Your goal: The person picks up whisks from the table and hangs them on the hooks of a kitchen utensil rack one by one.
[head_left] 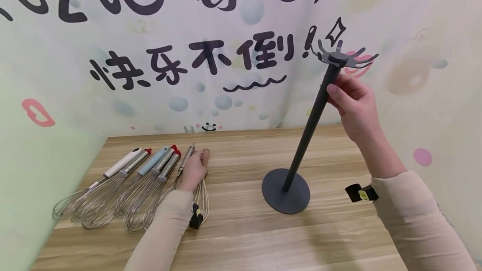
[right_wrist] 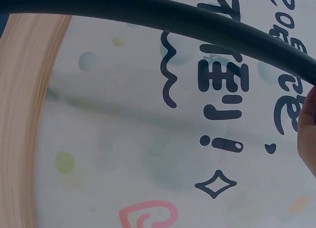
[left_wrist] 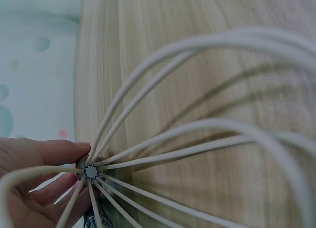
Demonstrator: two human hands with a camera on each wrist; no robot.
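Observation:
A dark grey stand (head_left: 306, 133) with a round base (head_left: 286, 198) and a ring of hooks (head_left: 339, 57) on top rests on the wooden table (head_left: 244, 229). My right hand (head_left: 344, 91) grips its pole just below the hooks; the pole (right_wrist: 173, 16) crosses the right wrist view. My left hand (head_left: 197, 164) grips the handle of a wire whisk (head_left: 201, 202) lying on the table. In the left wrist view the whisk's wires (left_wrist: 197, 154) fan out from the hub beside my fingers (left_wrist: 44, 154).
Several more whisks (head_left: 132, 179) lie side by side on the table left of my left hand, handles towards the wall. A printed wall (head_left: 226, 53) closes the back, left and right of the table.

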